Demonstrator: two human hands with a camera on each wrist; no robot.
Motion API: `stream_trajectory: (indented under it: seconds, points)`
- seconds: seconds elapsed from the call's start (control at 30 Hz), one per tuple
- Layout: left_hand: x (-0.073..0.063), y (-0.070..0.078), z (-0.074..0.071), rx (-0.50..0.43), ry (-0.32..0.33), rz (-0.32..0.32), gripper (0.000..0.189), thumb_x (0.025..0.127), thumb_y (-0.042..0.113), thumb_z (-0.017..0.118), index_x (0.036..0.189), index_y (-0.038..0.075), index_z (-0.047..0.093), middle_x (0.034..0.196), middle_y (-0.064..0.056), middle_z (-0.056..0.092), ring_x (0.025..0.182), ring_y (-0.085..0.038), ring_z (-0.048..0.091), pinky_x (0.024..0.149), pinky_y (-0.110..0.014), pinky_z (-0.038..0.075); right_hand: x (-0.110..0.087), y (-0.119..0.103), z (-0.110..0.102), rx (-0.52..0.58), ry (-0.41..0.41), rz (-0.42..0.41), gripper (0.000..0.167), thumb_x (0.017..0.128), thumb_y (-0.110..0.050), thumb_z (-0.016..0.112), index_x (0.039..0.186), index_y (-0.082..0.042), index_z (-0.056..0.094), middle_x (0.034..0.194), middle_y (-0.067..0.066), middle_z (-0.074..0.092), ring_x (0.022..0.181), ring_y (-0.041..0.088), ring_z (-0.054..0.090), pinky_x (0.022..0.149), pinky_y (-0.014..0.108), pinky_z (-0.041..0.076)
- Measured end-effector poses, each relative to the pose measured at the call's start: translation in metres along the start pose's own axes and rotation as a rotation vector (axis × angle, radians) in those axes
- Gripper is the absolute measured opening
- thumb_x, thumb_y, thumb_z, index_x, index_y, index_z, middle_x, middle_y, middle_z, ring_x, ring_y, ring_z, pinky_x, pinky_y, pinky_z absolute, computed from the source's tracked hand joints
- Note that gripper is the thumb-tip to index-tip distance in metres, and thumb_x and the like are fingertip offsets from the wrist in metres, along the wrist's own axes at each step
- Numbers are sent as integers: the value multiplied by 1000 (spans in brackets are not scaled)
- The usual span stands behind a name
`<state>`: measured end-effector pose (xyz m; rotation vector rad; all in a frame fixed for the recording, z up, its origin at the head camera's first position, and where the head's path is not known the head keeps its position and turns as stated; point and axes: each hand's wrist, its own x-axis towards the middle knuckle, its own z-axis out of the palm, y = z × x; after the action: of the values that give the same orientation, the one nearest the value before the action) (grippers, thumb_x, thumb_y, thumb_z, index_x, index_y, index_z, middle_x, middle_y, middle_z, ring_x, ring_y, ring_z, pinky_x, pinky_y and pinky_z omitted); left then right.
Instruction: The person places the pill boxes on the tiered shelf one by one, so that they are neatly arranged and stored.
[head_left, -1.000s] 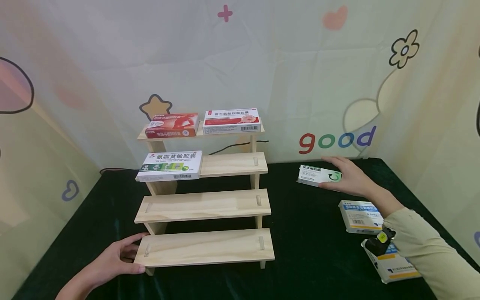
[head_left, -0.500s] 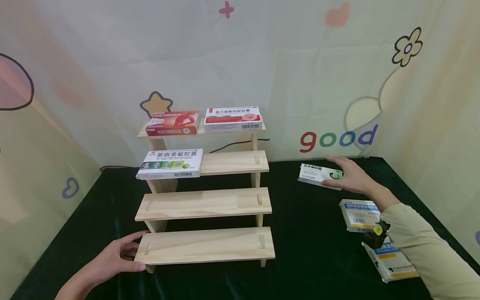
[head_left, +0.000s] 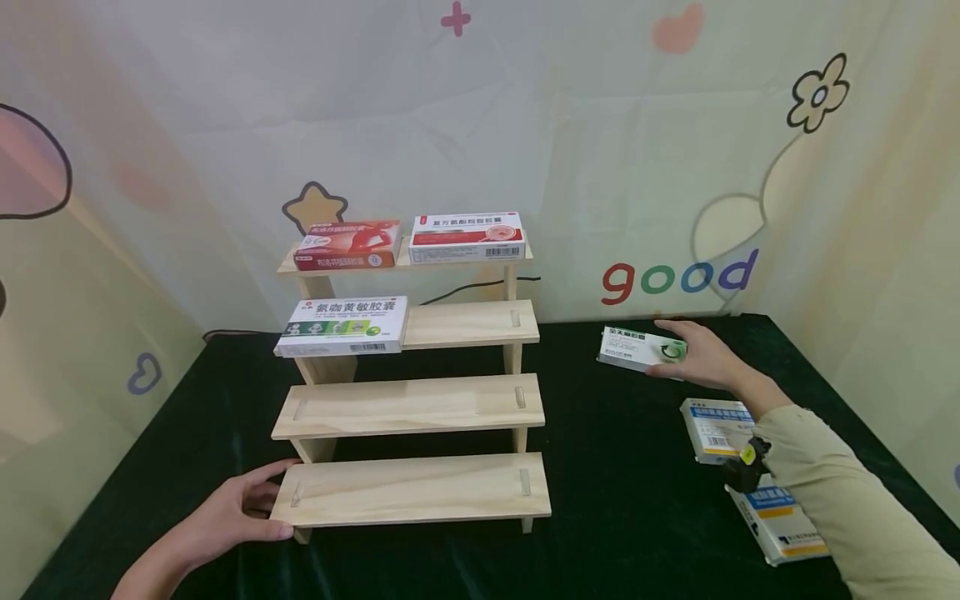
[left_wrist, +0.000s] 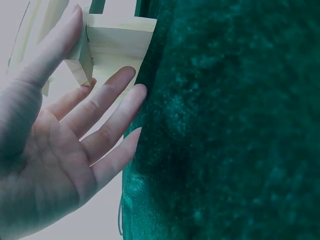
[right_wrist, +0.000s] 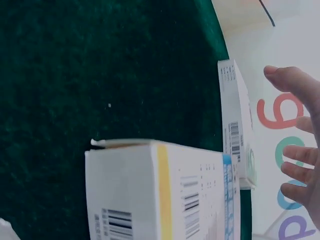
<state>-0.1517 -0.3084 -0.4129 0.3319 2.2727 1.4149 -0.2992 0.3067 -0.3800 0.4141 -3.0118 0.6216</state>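
A tiered wooden display rack stands left of centre. My left hand holds the left end of its lowest step, with thumb at the front and index finger at the back. In the left wrist view the other fingers of the left hand are extended. My right hand hovers around the right end of a small white-and-green medicine box lying on the cloth. The right wrist view shows this hand with spread fingers, a gap separating it from the box.
A red medicine box and a white-and-red one lie on the top step. A white-and-green box lies one step lower. Two blue-and-white boxes, one farther back and one nearer, lie by the right forearm on green cloth.
The right hand has shifted slightly right and down over the box's end. The left hand stays on the rack, and the boxes stay in place.
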Motion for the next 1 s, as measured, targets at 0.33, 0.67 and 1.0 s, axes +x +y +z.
stream_trajectory:
  seconds: [0.33,0.67,1.0]
  points:
    - [-1,-4,1,-14,-2,8,78,82,12,65,136,-15,16,114,-32,52,93,-29,58,74,-33,50,6,13,6,13,-36,14,88,75,-46,68,136,6,31,136,32,29,123,48,24,97,62,21]
    - [0,-5,1,-6,7,11,78,82,13,66,136,-15,17,115,-32,52,92,-29,58,74,-31,50,9,21,12,24,-81,45,88,75,-45,68,136,6,31,135,34,27,123,49,23,97,62,20]
    - [1,0,0,22,8,8,78,82,14,67,136,-14,18,114,-31,53,92,-28,58,75,-34,50,16,21,14,18,-91,48,87,76,-45,67,135,7,32,135,33,29,123,48,23,98,61,19]
